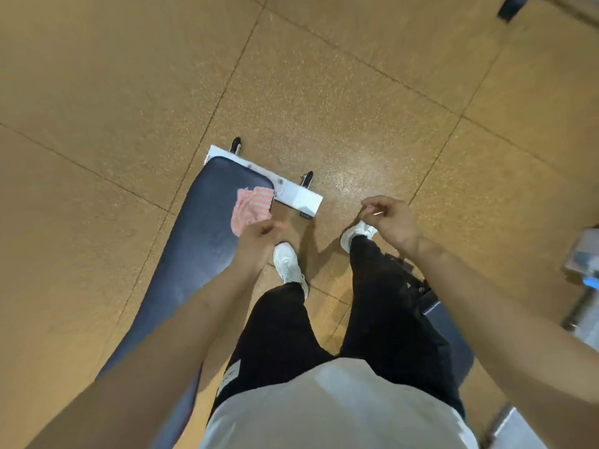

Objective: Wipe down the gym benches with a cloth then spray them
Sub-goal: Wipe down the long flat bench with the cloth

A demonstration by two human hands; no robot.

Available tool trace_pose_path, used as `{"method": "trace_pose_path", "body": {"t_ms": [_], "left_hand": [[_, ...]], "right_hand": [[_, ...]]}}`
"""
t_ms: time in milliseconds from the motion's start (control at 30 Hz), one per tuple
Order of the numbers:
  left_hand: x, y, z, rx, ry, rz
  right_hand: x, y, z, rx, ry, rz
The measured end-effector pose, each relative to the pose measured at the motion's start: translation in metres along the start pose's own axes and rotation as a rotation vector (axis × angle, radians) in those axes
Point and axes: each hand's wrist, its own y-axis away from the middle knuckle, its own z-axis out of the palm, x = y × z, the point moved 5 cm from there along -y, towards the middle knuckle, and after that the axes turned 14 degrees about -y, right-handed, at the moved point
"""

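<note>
Floor: tan speckled tiles (324, 92) with dark seams run all around me; the light is warm and glares a little just past the bench end.

My body: I look straight down at my pale shirt (330, 409), black trousers (278, 335) and white shoes (287, 260), standing beside the bench's right edge.

Left grip: my left hand (259, 236) hangs over the right edge of the pad, fingers loosely curled and empty. It is just beside the cloth, and I cannot tell whether a fingertip touches it.

Right grip: my right hand (387, 218) is out over the floor, above my right shoe. The fingers are pinched in around something small and pale; it is too blurred to name.

Tabletop: the dark blue padded bench (201, 222) stretches from my left side away from me, with a dull mottled sheen on the pad.

Cloth: the cloth (251, 205) is crumpled, striped pink and white, and lies on the far right corner of the pad, its edge reaching the pad's rim.

Bench foot: a white crossbar (298, 197) sits at the far end, with two small black wheels (236, 144) on its outer side.

Open room: bare tile lies to the left of the bench and beyond the crossbar. On my right a blurred piece of grey equipment (583, 254) stands near the frame edge.

Far edge: a dark object (512, 8) shows at the top right, too blurred to tell.
</note>
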Motion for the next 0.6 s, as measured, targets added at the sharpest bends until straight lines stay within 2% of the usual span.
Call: {"method": "trace_pose_path", "body": {"t_ms": [200,300,400,500,600], "left_hand": [[0.159,-0.012,0.088,-0.222,-0.307,0.088],[0.24,-0.017,0.137,-0.254,-0.413,0.146],[0.319,-0.017,0.188,-0.275,-0.533,0.281],[0.387,-0.011,0.238,-0.316,-0.574,0.362],[0.44,-0.005,0.284,-0.388,-0.617,0.421]], "right_hand": [[0.008,0.022,-0.143,0.058,-0.066,0.1],[0.006,0.029,-0.22,0.125,-0.066,0.111],[0.007,0.033,-0.289,0.176,-0.072,0.117],[0.003,0.043,-0.352,0.296,-0.117,0.126],[0.001,0.052,-0.401,0.453,-0.261,0.159]]}}
